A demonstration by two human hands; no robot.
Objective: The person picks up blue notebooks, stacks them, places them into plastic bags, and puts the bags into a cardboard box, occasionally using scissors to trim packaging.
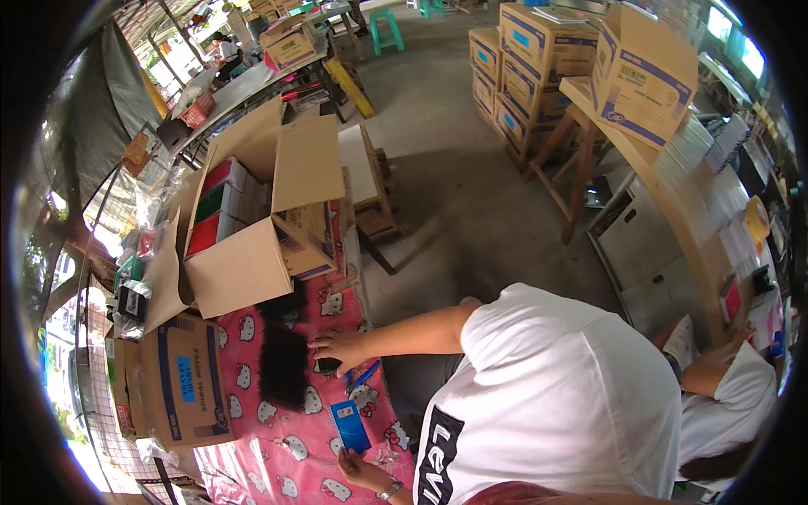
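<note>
My left hand point(365, 473), with a watch at its wrist, pinches the lower edge of a small blue spiral notebook point(350, 427) over the pink patterned tablecloth point(286, 433). Farther up the table, my right hand point(338, 348) reaches in with fingers and thumb around a small dark object point(327, 365), too covered to name. Just left of its fingertips lies a black fuzzy cloth point(284, 366). Blue-handled scissors or a similar blue tool point(363, 376) rest between my right hand and the notebook.
An open carton point(240, 273) of red, green and white stacks stands on the table's far part. A closed carton point(195, 380) sits at the left edge. Cartons point(539, 80) are piled at the back right. Another person's arm point(715, 370) works at the right-hand bench point(665, 181).
</note>
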